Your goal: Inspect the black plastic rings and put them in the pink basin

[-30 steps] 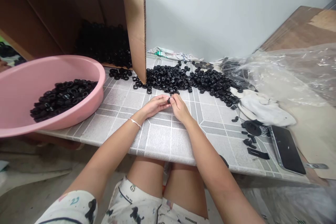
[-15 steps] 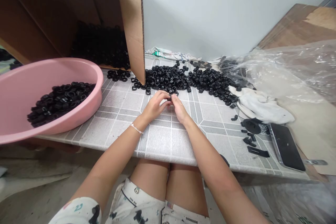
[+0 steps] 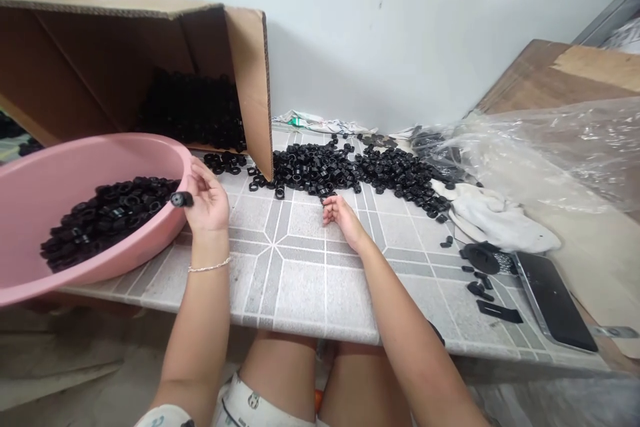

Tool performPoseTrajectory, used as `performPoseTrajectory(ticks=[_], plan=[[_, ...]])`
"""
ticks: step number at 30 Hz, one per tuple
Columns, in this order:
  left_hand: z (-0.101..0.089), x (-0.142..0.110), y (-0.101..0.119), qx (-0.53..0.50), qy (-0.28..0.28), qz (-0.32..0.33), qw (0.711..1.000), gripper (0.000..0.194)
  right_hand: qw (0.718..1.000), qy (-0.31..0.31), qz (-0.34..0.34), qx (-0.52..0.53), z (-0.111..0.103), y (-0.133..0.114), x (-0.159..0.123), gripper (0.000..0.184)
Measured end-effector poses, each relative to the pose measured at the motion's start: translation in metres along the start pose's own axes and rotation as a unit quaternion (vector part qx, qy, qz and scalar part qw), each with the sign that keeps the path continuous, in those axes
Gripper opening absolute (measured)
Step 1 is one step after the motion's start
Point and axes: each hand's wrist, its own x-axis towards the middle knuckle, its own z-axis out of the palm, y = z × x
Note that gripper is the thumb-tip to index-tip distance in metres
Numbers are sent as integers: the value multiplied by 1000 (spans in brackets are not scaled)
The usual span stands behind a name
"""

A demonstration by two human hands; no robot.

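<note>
My left hand (image 3: pixel 209 203) is at the right rim of the pink basin (image 3: pixel 187 170), palm turned up and fingers spread. Beside its thumb, over the rim, is a short black cylindrical piece (image 3: pixel 181 199) with a round end; whether it still touches the thumb is unclear. Inside the basin lie many black ring-shaped pieces (image 3: pixel 115 207). My right hand (image 3: pixel 343 217) rests over the tablecloth, its fingers loosely bent and apart, with no piece visible in them. Its fingertips are close to the front edge of a heap of small black rings (image 3: pixel 313 167).
A cardboard box (image 3: pixel 247 80) on its side holds more black pieces. Right of the ring heap lies a pile of smaller black parts (image 3: pixel 400 170). Further right are a white cloth (image 3: pixel 493 210), a black disc (image 3: pixel 481 257), a phone (image 3: pixel 555 300) and clear plastic sheeting (image 3: pixel 550 140).
My hands were together in front of the heap, handling a small black piece. My left hand has swung left to the basin rim with a black piece beside it; my right has stayed near the heap.
</note>
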Motion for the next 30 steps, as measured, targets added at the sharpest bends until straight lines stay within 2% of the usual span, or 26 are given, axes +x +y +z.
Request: performPoseTrajectory(ticks=[3, 5, 7, 8, 9, 10, 11, 12, 13, 14, 15, 16, 17, 19, 20, 21, 23, 25, 27, 28, 29, 30], plan=[[2, 8, -7, 6, -1, -48, 999, 32, 1000, 5, 2, -12, -1, 0, 0, 58], [9, 3, -16, 24, 7, -78, 997, 27, 1000, 7, 0, -21, -1, 0, -1, 58], [14, -21, -18, 102, -17, -79, 991, 17, 1000, 11, -3, -25, -1, 1, -2, 59], [12, -41, -13, 166, -56, -61, 983, 12, 1000, 15, -4, -26, -1, 2, -3, 59], [7, -65, -4, 250, -124, -27, 960, 12, 999, 18, -4, -27, -1, 3, -4, 59], [-2, -93, 9, 343, -202, 30, 917, 15, 999, 22, -5, -28, -2, 4, -4, 59], [-15, -121, 27, 435, -280, 104, 849, 18, 999, 24, -6, -29, -2, 5, -5, 59], [-31, -147, 47, 515, -351, 168, 763, 23, 999, 25, -5, -28, -2, 6, -5, 59], [-49, -169, 67, 538, -357, 193, 739, 26, 999, 25, -5, -27, -2, 7, -6, 58], [-67, -185, 85, 562, -332, 219, 725, 30, 999, 24, -4, -25, -2, 8, -6, 58], [-86, -193, 100, 616, -256, 291, 686, 33, 999, 23, -3, -24, -2, 9, -6, 58], [-102, -194, 110, 686, -181, 298, 638, 37, 999, 24, -2, -23, -2, 9, -7, 57], [-116, -189, 115, 748, -151, 256, 594, 38, 999, 26, -3, -22, -2, 10, -7, 57], [-132, -170, 111, 806, -190, 177, 531, 37, 999, 32, -4, -15, -2, 9, -8, 57], [-135, -161, 104, 818, -207, 154, 513, 39, 999, 36, -4, -8, -2, 9, -8, 57], [-136, -154, 97, 820, -223, 146, 507, 40, 999, 37, -4, 1, -3, 8, -7, 57], [-131, -147, 85, 808, -239, 145, 518, 41, 999, 37, -3, 18, -4, 7, -7, 57], [-119, -148, 83, 779, -268, 153, 546, 39, 999, 37, -3, 28, -3, 6, -5, 57], [-103, -146, 92, 738, -301, 182, 576, 35, 999, 36, 1, 28, -2, 5, -4, 58], [-93, -141, 101, 718, -300, 215, 591, 33, 999, 32, 4, 24, -1, 5, -4, 59], [-83, -134, 111, 704, -276, 256, 603, 32, 999, 31, 4, 20, 0, 4, -3, 58], [-71, -124, 122, 696, -227, 309, 607, 33, 999, 34, 0, 14, 0, 3, -3, 56]])
